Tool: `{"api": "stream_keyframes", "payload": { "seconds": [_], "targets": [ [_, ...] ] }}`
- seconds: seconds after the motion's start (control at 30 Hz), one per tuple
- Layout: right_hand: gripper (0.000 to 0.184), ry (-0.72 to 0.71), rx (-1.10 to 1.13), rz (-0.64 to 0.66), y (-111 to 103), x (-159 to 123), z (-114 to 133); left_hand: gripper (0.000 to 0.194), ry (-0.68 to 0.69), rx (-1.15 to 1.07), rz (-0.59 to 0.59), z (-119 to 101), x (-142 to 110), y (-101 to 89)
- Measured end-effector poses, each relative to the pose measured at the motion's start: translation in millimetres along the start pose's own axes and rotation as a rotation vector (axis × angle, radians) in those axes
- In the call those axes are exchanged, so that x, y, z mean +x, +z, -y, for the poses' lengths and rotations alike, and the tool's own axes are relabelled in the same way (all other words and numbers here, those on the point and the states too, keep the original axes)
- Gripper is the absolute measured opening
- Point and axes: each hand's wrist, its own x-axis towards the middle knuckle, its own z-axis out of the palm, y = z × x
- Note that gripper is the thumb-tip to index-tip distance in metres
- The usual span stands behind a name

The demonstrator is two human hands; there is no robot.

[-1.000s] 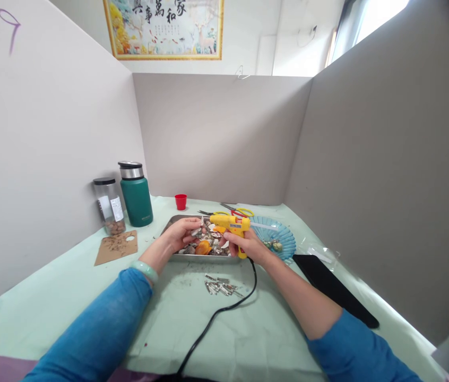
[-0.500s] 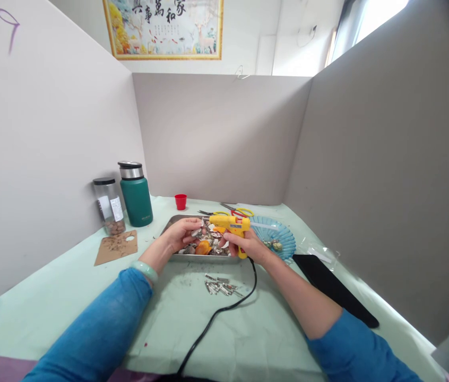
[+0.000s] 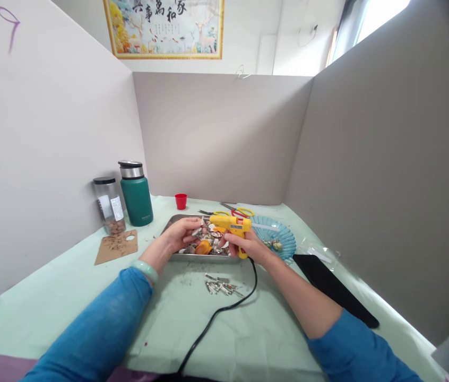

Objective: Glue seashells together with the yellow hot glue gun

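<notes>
Left fingers (image 3: 193, 223) pinch a small piece (image 3: 203, 222), right fingers (image 3: 232, 239) clamp a glue gun (image 3: 232, 224); loose metal clips (image 3: 223, 288) lie unattached.

Yellow gun (image 3: 232, 223) over a silver tray (image 3: 204, 258)

On my feed, the tray holds grey, white and orange bits (image 3: 204, 247); the small piece (image 3: 203, 222) above it looks silvery. Left of it I see a green flask (image 3: 137, 201) with a silver neck, a clear jar (image 3: 108, 206) with a black lid and a brown card (image 3: 113, 249) speckled dark. Beyond it sits a red cup (image 3: 181, 202). Right of it are a ribbed blue plate (image 3: 285, 231) and a black slab (image 3: 334, 289). Nearer me than it, a black cord (image 3: 216, 314) crosses pale green cloth (image 3: 276, 339). Both sleeves (image 3: 101, 323) are blue.
</notes>
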Motion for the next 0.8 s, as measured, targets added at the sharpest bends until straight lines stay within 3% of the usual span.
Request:
{"api": "stream_keyframes", "payload": {
  "seconds": [0.37, 0.63, 0.8],
  "targets": [
    [0.033, -0.065, 0.084, 0.017, 0.1, 1.0, -6.8, 0.010, -0.016, -0.069, 0.134, -2.3, -4.8, 7.6],
    [0.035, -0.060, 0.085, 0.080, 0.3, 1.1, -7.5, 0.008, -0.003, -0.098, 0.116, -3.8, -6.9, 14.5],
    [0.032, -0.062, 0.073, 0.050, 0.8, 1.3, -7.6, 0.006, 0.007, -0.104, 0.128, -3.7, -7.6, 15.8]
  ]
}}
